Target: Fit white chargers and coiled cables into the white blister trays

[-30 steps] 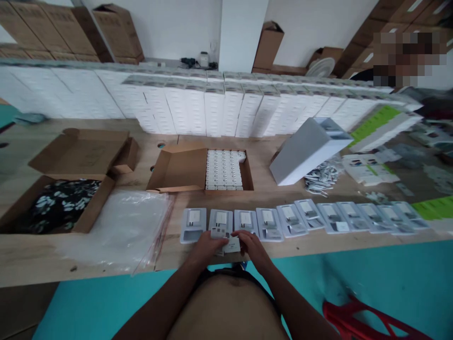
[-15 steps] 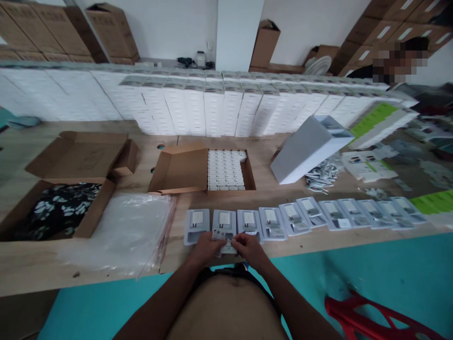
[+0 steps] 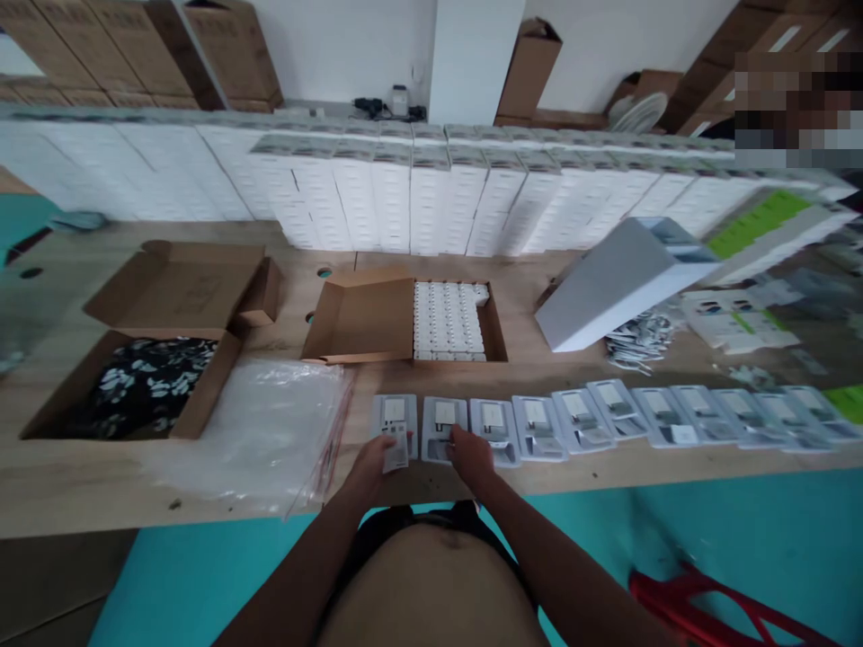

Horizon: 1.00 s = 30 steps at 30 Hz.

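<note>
My left hand (image 3: 368, 465) grips a small flat printed card (image 3: 396, 452), which overlaps the front of the leftmost grey plastic tray (image 3: 376, 424). My right hand (image 3: 473, 458) is at the second tray (image 3: 430, 449), fingertips pinched over its front compartment. Whatever those fingers may hold is hidden. A white rectangular piece (image 3: 444, 412) lies in the back part of this second tray. The third tray (image 3: 516, 456) sits right beside my right hand, with another white piece in it.
More filled trays (image 3: 539, 429) continue to the right. Behind stand an open carton of white parts (image 3: 495, 337) and a tall white box (image 3: 600, 288). Clear plastic bags (image 3: 270, 431) and a carton of black-and-white items (image 3: 233, 359) lie left. Stacked white boxes (image 3: 431, 207) line the back.
My hands were together over the second tray, holding the card between them. They have parted: the left has moved left with the card, the right stays at the second tray. The view has shifted slightly.
</note>
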Motion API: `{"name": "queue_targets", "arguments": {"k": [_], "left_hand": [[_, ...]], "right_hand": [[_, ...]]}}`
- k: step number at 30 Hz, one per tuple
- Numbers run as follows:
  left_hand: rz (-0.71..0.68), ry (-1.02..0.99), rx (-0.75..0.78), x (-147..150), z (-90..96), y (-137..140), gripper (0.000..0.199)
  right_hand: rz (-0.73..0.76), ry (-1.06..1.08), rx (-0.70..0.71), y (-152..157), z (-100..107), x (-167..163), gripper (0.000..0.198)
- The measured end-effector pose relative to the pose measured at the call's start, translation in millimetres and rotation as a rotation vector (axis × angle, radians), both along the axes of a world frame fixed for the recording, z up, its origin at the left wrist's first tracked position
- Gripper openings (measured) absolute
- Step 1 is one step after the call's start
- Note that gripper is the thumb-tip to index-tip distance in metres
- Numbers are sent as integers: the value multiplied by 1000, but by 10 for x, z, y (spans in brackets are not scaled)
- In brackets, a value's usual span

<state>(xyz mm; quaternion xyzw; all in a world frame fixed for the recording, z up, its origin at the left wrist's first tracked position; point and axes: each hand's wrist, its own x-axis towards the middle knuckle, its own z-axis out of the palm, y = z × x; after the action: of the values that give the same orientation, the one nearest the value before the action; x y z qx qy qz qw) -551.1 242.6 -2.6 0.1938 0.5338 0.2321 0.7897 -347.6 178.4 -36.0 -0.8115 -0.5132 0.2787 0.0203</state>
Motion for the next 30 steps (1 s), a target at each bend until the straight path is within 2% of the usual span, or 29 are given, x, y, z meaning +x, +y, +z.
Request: {"name": "queue_targets", "arguments": {"k": [3, 6, 7, 9, 12, 15, 20, 24, 27, 30], "left_hand": [[-15, 18, 64, -1, -20, -24, 38], [-54, 48, 136, 14, -42, -47, 39], [-75, 35, 159, 27, -39, -54, 39], [-136, -15, 197, 66, -5, -68, 37], [-246, -71, 286, 135, 106, -92, 33], [-296, -82, 320, 173, 248, -110, 34], [-365, -21, 166, 151, 404, -116, 23], [-322, -135, 75, 131, 414, -113, 27], [-382, -50, 176, 129, 366, -116, 32], [-431, 88, 270, 136, 305, -114, 32]], "right_hand": [[7, -54, -14, -50, 130, 64, 12], [-55, 2, 85, -110, 312, 95, 9], [-86, 105, 145, -124, 370, 71, 14], [-154, 445, 238, -134, 467, -31, 23], [-230, 972, 241, -115, 551, -242, 35], [-303, 1197, 266, -104, 598, -363, 38], [-461, 1233, 283, -185, 626, -315, 25], [-452, 1164, 343, -254, 560, -259, 18], [-408, 1125, 358, -266, 526, -241, 19], [-436, 1155, 313, -251, 554, -216, 26]]}}
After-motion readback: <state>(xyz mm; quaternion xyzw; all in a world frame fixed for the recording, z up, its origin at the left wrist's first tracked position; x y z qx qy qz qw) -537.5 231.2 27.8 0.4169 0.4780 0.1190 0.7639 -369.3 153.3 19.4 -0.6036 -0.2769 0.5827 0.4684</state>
